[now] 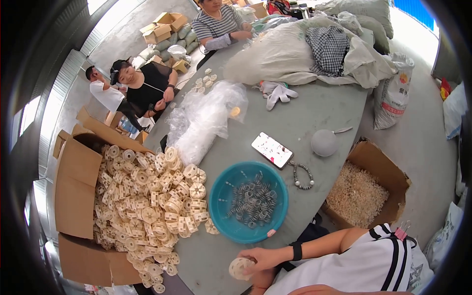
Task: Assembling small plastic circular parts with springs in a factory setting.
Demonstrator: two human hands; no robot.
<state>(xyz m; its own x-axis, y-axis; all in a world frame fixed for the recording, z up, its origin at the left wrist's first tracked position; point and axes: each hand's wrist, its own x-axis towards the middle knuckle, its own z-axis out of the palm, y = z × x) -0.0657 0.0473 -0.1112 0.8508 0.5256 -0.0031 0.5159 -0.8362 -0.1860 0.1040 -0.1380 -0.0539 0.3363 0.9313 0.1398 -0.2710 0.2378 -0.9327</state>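
My right hand [266, 257], with a black band at the wrist, is closed around a round cream plastic part [240, 269] near the table's lower edge. My left hand [263, 279] is close under it, with its fingers mostly hidden, so I cannot tell whether it also touches the part. Just beyond my hands stands a teal plastic basin [214, 223] holding a heap of grey metal springs [253, 200]. To the left, many similar cream plastic parts [147, 206] spill from a tipped cardboard box [76, 182] onto the table.
A phone [272, 150] with a beaded strap [303, 178] and a round grey object [324, 142] lie beyond the basin. Clear plastic bags [201, 120], white gloves [279, 93] and a large sack [275, 54] are farther off. A box of small pale pieces [359, 194] stands right. Several people are across the table.
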